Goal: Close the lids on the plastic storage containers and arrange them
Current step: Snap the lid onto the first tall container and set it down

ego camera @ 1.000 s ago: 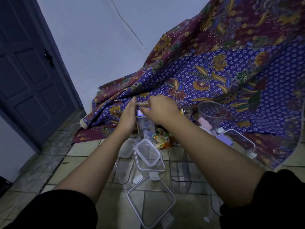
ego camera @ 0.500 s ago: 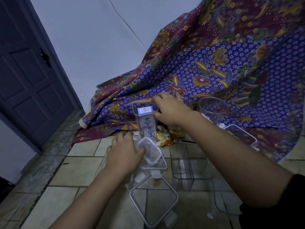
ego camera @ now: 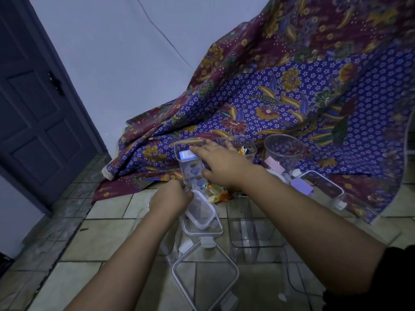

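A tall clear container [ego camera: 187, 169] with a blue label stands on the tiled floor against the batik cloth. My right hand [ego camera: 222, 163] grips its top: the fingers lie over the open rim and the thumb is on its side. Just in front of it, my left hand [ego camera: 170, 198] holds a small white-rimmed rectangular lid [ego camera: 201, 213] by its near edge, tilted above a slightly bigger lid [ego camera: 202, 231] lying flat. A large square lid [ego camera: 205, 281] lies nearest to me.
An open clear box [ego camera: 247, 232] stands right of the lids. Behind are a round clear cup [ego camera: 283, 151], another container [ego camera: 247, 149] with snack packets, pink [ego camera: 274, 165] and purple [ego camera: 301, 185] lid parts, and a framed lid [ego camera: 323, 182]. The cloth [ego camera: 292, 97] drapes behind; a door [ego camera: 29, 122] is at the left.
My left hand left the tall container's side, dropped to the floor and took hold of the small lid, now tilted up. My right hand stayed on the tall container's top.
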